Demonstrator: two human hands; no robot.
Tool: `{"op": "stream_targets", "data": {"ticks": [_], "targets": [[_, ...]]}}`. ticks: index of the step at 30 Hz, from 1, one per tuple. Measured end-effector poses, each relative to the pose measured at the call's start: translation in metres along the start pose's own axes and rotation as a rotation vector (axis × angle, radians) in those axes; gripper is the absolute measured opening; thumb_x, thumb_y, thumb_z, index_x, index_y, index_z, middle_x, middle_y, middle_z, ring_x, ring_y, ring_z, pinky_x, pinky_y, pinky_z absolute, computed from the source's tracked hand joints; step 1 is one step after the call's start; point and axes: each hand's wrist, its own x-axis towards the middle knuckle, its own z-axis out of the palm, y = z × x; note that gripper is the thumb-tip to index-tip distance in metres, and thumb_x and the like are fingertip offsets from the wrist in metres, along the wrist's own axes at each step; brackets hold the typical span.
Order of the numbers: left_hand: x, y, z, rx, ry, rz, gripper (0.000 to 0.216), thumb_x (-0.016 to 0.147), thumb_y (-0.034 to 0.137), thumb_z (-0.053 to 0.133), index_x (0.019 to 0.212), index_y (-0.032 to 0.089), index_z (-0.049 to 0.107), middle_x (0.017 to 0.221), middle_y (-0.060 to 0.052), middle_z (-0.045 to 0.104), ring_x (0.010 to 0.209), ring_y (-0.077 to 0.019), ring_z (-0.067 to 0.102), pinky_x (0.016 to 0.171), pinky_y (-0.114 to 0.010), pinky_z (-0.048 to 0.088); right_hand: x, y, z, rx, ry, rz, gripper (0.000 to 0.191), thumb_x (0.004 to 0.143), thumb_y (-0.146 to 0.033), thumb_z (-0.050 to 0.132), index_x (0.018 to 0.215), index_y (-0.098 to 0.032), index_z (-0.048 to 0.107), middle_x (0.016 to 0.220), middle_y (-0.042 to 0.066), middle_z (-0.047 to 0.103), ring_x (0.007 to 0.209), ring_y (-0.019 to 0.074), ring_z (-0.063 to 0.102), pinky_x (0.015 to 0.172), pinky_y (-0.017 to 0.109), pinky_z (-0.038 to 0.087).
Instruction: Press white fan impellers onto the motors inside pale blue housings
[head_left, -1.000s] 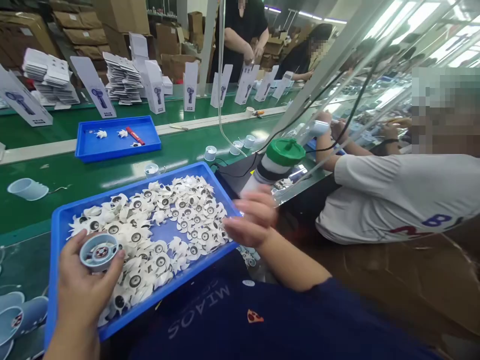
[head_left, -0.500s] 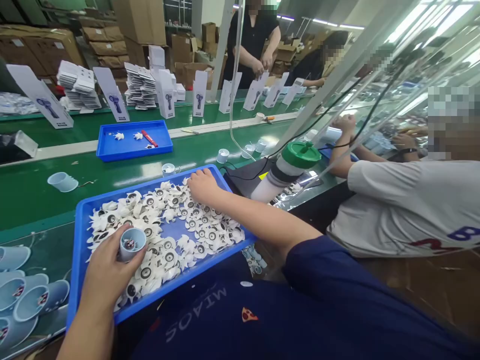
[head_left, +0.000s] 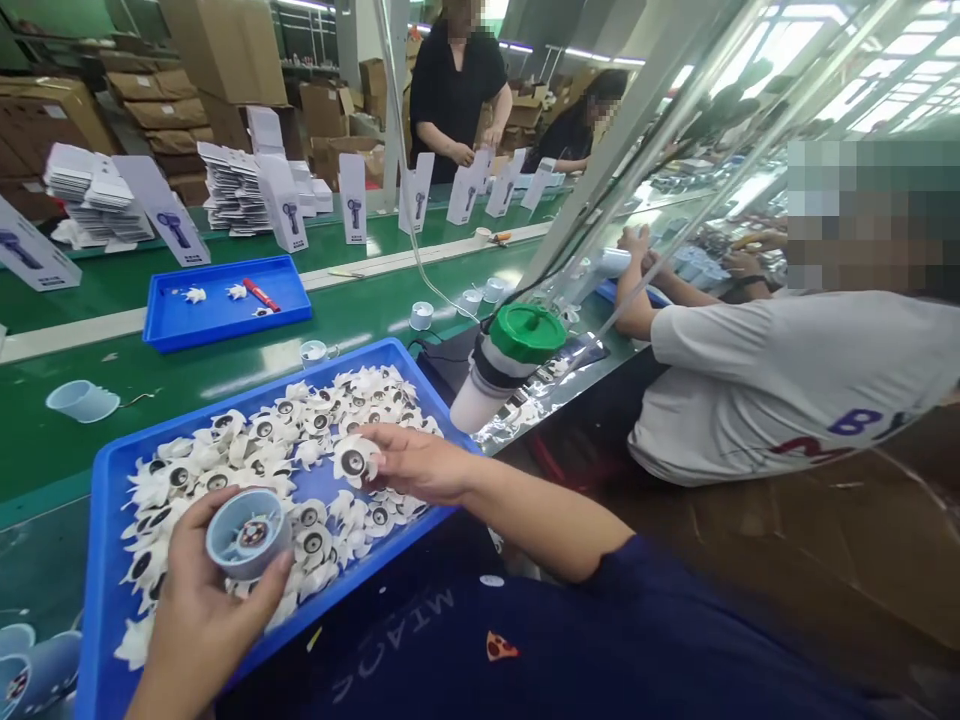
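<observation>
- Okay, from my end of the feed: the left hand [head_left: 202, 590] is curled around a light-blue housing [head_left: 249, 533], open end up, with a small round part showing in the middle.
- The right hand [head_left: 427, 465] has a white fan wheel [head_left: 355, 460] pinched between thumb and fingers, dark hub facing roughly my way.
- Both hands are over the near blue tray [head_left: 93, 580], which is full of loose fan wheels [head_left: 187, 470]. The held wheel is right of the housing and a bit farther off, not touching it.
- My read on the step: one wheel is picked, the housing is ready, and they're not joined yet.
- Next move, I'd guess, calls for bringing the wheel left, squaring its hub over the housing's centre and not snagging blades on the rim. The left just needs to be steady, thumb clear of the opening.
- Can't tell from here which way up the wheel should go.
- More blue housings [head_left: 52, 665] lie near left, and a green-lidded bottle [head_left: 480, 400] is on the right.
</observation>
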Motion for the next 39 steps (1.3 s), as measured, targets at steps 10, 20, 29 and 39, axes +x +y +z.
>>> {"op": "stream_targets", "data": {"ticks": [10, 20, 29, 39], "targets": [[0.018, 0.061, 0.005, 0.406, -0.053, 0.427, 0.046, 0.100, 0.050, 0.061, 0.139, 0.025, 0.059, 0.124, -0.010, 0.077, 0.107, -0.0316, 0.075, 0.092, -0.045, 0.055, -0.005, -0.005, 0.024, -0.482, 0.019, -0.236, 0.030, 0.098, -0.040, 0.075, 0.120, -0.020, 0.072, 0.114, 0.008, 0.067, 0.108, 0.0186, 0.062, 0.101, 0.037, 0.053], [0.018, 0.055, 0.016, 0.454, -0.102, 0.536, 0.044, 0.101, 0.041, 0.060, 0.141, 0.023, 0.056, 0.125, -0.011, 0.079, 0.110, -0.0298, 0.076, 0.094, -0.042, 0.055, -0.013, -0.036, 0.034, -1.408, -0.056, -0.456, 0.026, 0.096, -0.028, 0.068, 0.117, -0.017, 0.079, 0.116, 0.013, 0.067, 0.100, 0.0257, 0.062, 0.090, 0.041, 0.056], [0.017, 0.075, 0.018, 0.385, -0.038, 0.519, 0.043, 0.102, 0.041, 0.062, 0.140, 0.021, 0.060, 0.120, -0.009, 0.080, 0.108, -0.0246, 0.077, 0.097, -0.035, 0.057, -0.017, -0.033, 0.040, -1.283, 0.069, -0.511, 0.026, 0.099, -0.036, 0.073, 0.113, -0.015, 0.081, 0.111, 0.013, 0.063, 0.102, 0.0242, 0.057, 0.095, 0.038, 0.052], [0.014, 0.075, 0.024, 0.383, 0.018, 0.385, 0.046, 0.098, 0.049, 0.068, 0.137, 0.026, 0.064, 0.118, -0.006, 0.082, 0.103, -0.0238, 0.079, 0.092, -0.032, 0.060, -0.015, -0.023, 0.023, -1.053, 0.089, -0.474, 0.020, 0.096, -0.038, 0.079, 0.096, -0.020, 0.085, 0.098, 0.006, 0.060, 0.095, 0.0183, 0.059, 0.092, 0.034, 0.050]]}}
